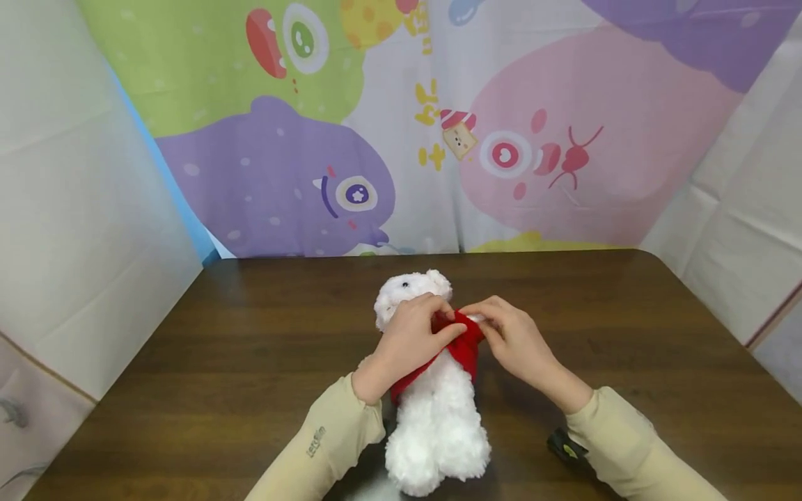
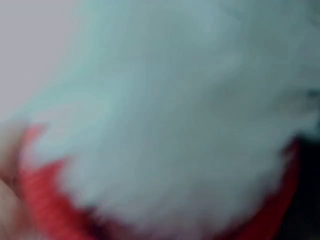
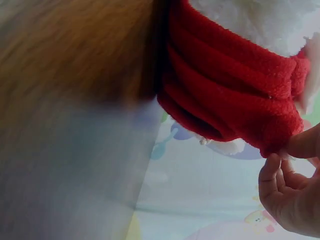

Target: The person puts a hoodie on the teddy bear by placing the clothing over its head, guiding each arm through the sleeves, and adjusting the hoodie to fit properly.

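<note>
A white fluffy plush toy lies on its back on the table, its head with a dark eye away from me and its legs toward me. Around its upper body is a red knitted garment, bunched in folds in the right wrist view. My left hand reaches across the chest and pinches the garment near the neck between thumb and fingers. On the right side, my right hand pinches the garment's edge, where a little white fur shows at the fingertips. The left wrist view is blurred, filled with white fur and red cloth.
The dark brown wooden table ends at a cartoon-print curtain. Pale panels stand at both sides. A dark strap shows under the right sleeve.
</note>
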Demonstrator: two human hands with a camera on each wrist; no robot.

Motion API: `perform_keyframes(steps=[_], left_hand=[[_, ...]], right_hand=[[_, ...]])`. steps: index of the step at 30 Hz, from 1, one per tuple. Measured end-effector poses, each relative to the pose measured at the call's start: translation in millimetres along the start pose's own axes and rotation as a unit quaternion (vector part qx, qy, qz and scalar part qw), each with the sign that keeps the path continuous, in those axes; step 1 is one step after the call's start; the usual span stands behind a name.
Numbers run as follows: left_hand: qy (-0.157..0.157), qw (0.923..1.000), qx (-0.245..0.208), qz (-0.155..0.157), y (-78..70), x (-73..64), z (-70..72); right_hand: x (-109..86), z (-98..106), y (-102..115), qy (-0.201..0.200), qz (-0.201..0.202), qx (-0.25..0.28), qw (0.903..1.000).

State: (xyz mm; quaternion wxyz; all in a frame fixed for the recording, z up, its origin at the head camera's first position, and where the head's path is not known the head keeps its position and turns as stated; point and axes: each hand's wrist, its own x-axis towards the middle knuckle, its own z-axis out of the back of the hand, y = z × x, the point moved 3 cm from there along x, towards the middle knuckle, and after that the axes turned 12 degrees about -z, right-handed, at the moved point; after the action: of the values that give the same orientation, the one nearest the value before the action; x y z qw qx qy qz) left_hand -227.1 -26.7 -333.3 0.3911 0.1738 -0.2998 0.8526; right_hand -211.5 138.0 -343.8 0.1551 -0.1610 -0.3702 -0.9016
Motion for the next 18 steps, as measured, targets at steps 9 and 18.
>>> perform_keyframes(steps=[9,18], left_hand=[[0.009,0.9954,0.051,-0.08,-1.5,1.8,-12.3],[0.052,0.9897,0.091,-0.097,-3.3,1.2,-8.7]], right_hand=[[-0.1,0.4,-3.0,-0.006,-0.018,-0.013,0.9997],[3.6,6.7,-6.3,0.018,-0.08,-0.003,0.9966]])
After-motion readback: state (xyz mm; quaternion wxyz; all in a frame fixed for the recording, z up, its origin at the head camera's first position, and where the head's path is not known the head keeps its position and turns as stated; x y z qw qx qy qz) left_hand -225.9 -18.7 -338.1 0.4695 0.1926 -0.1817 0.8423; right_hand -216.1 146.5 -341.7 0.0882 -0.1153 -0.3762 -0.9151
